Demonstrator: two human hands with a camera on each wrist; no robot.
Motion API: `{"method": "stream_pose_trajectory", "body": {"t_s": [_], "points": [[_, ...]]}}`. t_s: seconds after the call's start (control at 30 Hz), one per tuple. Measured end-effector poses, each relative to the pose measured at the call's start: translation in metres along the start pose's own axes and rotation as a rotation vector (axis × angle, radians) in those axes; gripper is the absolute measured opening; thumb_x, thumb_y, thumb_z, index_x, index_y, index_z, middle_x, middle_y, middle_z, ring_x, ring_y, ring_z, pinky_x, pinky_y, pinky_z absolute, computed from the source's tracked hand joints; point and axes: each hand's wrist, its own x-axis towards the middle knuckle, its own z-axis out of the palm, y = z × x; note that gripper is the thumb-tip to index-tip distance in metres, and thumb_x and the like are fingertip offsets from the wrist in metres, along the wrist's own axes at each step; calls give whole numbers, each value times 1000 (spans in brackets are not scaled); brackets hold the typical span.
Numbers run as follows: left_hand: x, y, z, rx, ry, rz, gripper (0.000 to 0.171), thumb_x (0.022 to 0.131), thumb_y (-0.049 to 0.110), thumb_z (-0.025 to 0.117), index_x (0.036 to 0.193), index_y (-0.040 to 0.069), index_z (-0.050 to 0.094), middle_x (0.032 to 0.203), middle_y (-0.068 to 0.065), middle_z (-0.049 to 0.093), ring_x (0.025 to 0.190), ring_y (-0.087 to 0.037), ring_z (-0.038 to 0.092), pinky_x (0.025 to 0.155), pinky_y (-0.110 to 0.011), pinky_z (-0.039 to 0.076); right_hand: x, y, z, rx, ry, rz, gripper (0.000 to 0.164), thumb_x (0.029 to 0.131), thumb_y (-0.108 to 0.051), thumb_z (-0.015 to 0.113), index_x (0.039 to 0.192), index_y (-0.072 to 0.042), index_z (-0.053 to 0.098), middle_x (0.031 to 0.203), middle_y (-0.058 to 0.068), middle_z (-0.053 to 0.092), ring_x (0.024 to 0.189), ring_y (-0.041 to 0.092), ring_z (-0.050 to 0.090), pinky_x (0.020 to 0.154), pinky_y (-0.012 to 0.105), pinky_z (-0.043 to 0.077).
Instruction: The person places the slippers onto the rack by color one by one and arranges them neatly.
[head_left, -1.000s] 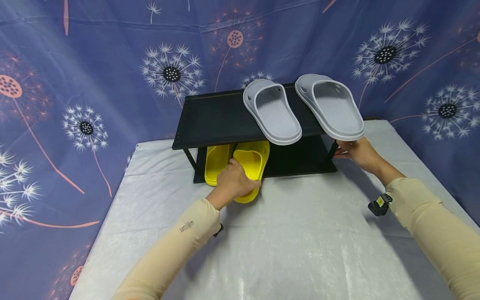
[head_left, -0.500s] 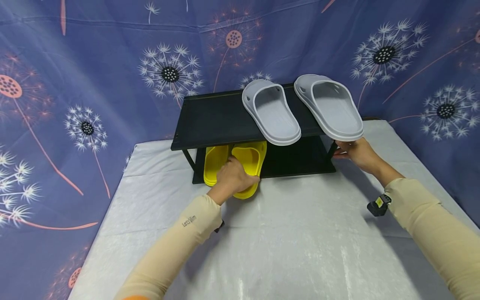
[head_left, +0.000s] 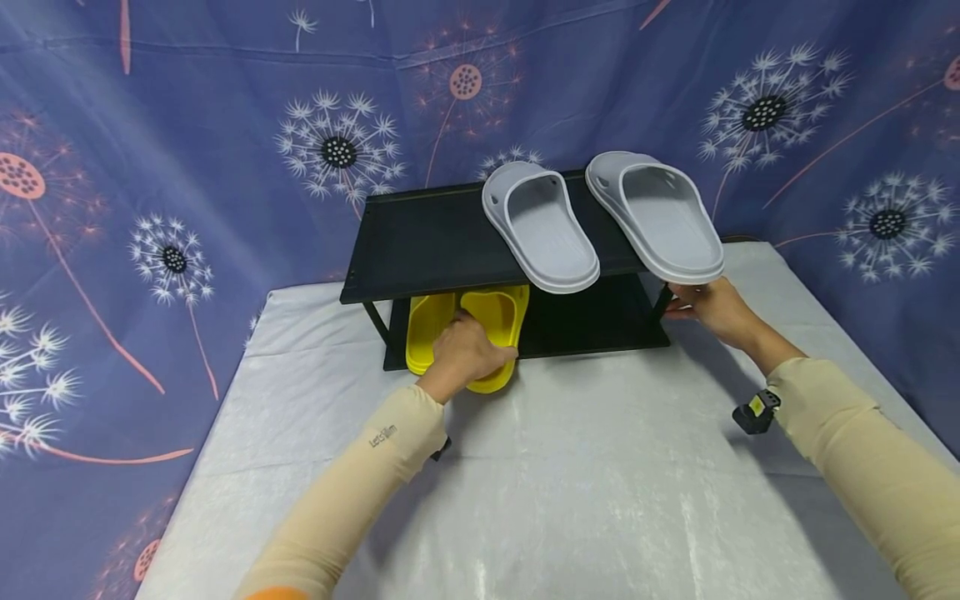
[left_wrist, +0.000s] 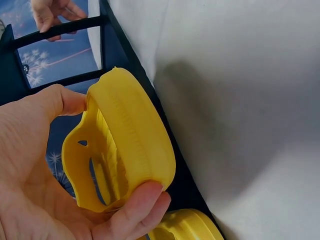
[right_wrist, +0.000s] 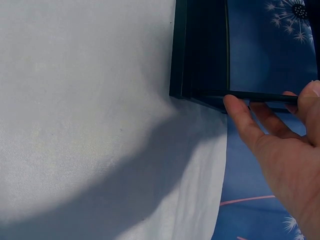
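Observation:
My left hand (head_left: 465,354) holds a yellow slipper (left_wrist: 132,125) by its heel end, thumb on one side and fingers on the other. The slipper's front lies under the top board of a black two-tier shoe rack (head_left: 435,237), and its heel juts past the lower shelf's front edge. To its left, a second yellow slipper (head_left: 427,333) sits on the lower shelf, partly hidden by the top board. At the rack's right end, my right hand (head_left: 716,308) grips a side post (right_wrist: 260,95) between thumb and fingers.
On the right half of the top board rest two grey slippers, a left one (head_left: 558,242) and a right one (head_left: 671,233), heels over the front edge. White cloth (head_left: 585,467) covers the table. A blue dandelion-print curtain (head_left: 225,108) hangs close behind the rack.
The yellow slipper in my left hand has slid further back into the lower tier, its heel now nearer the shelf edge. My right hand has stayed at the post.

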Motion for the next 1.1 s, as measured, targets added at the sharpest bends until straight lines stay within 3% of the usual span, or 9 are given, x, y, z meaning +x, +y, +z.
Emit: {"method": "stream_pose_trajectory", "body": {"t_s": [0.63, 0.83, 1.1], "points": [[12, -1, 5, -9, -14, 20, 93, 73, 63, 72, 127, -4, 37, 101, -12, 51, 93, -27, 54, 87, -40, 51, 1, 2, -1, -26, -6, 1, 32, 97, 8, 45, 106, -19, 58, 103, -3, 54, 77, 14, 64, 69, 30, 59], [15, 0, 4, 0, -2, 20, 98, 73, 63, 71, 131, -7, 33, 106, -14, 51, 97, -27, 55, 89, -42, 51, 1, 1, -1, -68, -8, 2, 31, 98, 8, 44, 108, -19, 56, 105, -3, 52, 77, 14, 63, 70, 30, 59], [19, 2, 6, 38, -9, 14, 109, 73, 64, 70, 139, -10, 25, 116, -18, 53, 103, -27, 55, 90, -42, 51, 1, 3, -2, -15, -8, -8, 34, 97, 10, 43, 106, -19, 59, 102, -4, 55, 77, 17, 64, 69, 30, 59]]}}
